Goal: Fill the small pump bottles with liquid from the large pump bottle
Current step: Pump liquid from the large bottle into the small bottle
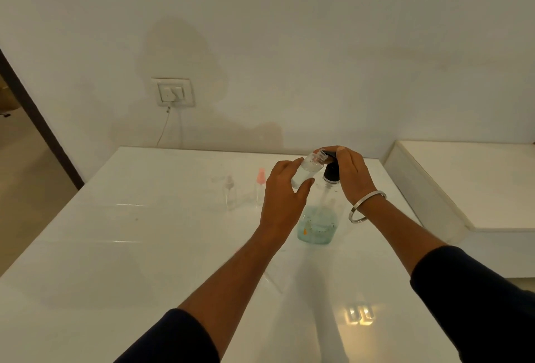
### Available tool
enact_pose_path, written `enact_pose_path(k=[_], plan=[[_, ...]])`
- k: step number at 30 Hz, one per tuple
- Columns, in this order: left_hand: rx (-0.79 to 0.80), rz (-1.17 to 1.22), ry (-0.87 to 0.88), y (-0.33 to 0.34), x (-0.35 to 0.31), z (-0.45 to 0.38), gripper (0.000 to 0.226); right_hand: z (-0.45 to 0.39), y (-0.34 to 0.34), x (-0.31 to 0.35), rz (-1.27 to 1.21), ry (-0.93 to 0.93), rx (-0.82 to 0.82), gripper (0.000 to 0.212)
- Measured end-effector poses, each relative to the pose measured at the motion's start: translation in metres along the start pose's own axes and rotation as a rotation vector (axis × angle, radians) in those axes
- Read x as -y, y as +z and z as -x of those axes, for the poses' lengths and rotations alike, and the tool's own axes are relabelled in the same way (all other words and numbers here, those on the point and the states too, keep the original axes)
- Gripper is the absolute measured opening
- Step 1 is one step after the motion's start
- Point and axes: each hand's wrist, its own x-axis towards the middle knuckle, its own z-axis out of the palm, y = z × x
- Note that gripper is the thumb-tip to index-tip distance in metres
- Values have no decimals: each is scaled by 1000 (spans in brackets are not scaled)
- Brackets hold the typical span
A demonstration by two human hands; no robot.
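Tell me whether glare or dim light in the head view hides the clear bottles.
Head view: dim and warm; bright reflection on the glossy table near the bottom; the clear small bottle behind nearly blends into the tabletop; the one in the left hand reads faintly; the large pump bottle shows by its teal liquid.

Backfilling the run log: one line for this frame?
step: filling | left hand: holds small bottle tilted at spout | right hand: on large pump bottle head | waiting: two small bottles
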Motion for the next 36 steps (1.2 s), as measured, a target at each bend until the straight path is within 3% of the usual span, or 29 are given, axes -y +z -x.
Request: enact_pose_path(k=[11,24,30,36], plan=[[-24,161,-41,3,-3,-2,41,-1,0,6,-10,4,-7,39],[21,270,-140,-6,-4,3,40,11,-10,5,198,92,108,58],[40,303,-202,-14,-7,7,42,30,-16,10,405,60,56,32],[52,284,-245,-24,-14,23,42,53,-15,13,505,44,-10,35]])
